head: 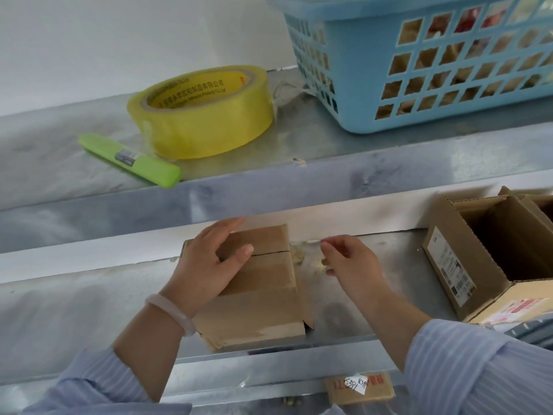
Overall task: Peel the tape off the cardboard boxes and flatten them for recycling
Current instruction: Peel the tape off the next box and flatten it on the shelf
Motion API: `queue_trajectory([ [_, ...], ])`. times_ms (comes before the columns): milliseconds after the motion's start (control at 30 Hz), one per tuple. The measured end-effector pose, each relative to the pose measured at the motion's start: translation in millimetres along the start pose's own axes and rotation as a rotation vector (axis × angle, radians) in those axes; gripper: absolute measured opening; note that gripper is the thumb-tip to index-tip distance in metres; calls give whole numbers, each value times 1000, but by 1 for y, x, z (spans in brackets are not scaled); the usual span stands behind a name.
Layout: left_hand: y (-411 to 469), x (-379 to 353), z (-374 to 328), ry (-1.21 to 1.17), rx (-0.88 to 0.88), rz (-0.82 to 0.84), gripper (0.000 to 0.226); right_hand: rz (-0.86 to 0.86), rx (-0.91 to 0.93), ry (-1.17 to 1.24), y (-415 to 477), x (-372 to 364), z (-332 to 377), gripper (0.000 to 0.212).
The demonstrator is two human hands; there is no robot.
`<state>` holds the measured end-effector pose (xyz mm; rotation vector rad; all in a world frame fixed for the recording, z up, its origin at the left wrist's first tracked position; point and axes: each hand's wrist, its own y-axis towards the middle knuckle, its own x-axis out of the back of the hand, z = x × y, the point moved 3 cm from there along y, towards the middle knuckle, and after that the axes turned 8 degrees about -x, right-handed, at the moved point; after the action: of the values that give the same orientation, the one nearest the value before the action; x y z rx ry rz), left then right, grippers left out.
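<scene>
Cardboard under the left hand [209,262]: presses down on the small box [263,295] with fingers [227,232] spread and nearly straight, gripping nothing, only steadying. Pinches thumb and forefinger of the right hand [350,265] together on what looks like a thin clear tape strip [312,241], just beside the box's far right corner; too faint to be certain.

Sits the box on the lower metal shelf [89,310], near its front lip. Shows a dark slit across the top seam, so probably freed there. Seems to keep a glossy band of tape on the near half. Not yet flattened. Crumpled tape scraps [299,259] between box and right hand. Further right, an open box [466,265], also unflattened.

Offers bare shelf to the left for folding. Limits lifting room overhead with the upper shelf edge [299,187], which carries a yellow tape roll [203,115], a green knife [128,158] and a blue basket [359,37].
</scene>
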<state>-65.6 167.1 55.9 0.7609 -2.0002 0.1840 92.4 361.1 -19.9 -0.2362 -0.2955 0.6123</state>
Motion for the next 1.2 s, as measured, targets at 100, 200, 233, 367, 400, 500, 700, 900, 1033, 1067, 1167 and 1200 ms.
queue_trajectory([
  [100, -10, 20, 5, -40, -12, -277, 32, 111, 145, -157, -18, -20, 21, 9],
  [200, -31, 39, 17, 85, -53, -531, 30, 127, 203, -258, -29, -29, 30, 10],
  [233, -38, 44, 26, 88, -21, -584, 29, 127, 195, -260, -31, -31, 30, 10],
  [367, -61, 48, 75, -174, 391, -494, 14, 98, 160, -254, -40, -39, 30, 11],
  [400, -64, 44, 82, -282, 446, -428, 16, 102, 167, -269, -43, -42, 31, 12],
  [500, -73, 41, 89, -540, 485, -341, 26, 104, 184, -313, -52, -50, 36, 18],
  [700, -89, 58, 100, -732, 429, -137, 30, 245, 147, -244, -73, -64, 43, 27],
  [900, -94, 74, 111, -435, 275, 267, 82, 482, 137, -538, -102, -83, 53, 81],
  [1033, -86, 69, 103, -264, 243, 309, 116, 290, 121, -719, -109, -102, 60, 118],
  [1067, -84, 67, 99, -226, 249, 271, 117, 227, 117, -747, -111, -109, 62, 119],
  [1167, -83, 59, 90, -111, 245, 230, 114, 132, 128, -890, -118, -129, 62, 110],
  [1200, -85, 58, 90, -98, 238, 230, 109, 125, 130, -906, -119, -132, 62, 105],
])
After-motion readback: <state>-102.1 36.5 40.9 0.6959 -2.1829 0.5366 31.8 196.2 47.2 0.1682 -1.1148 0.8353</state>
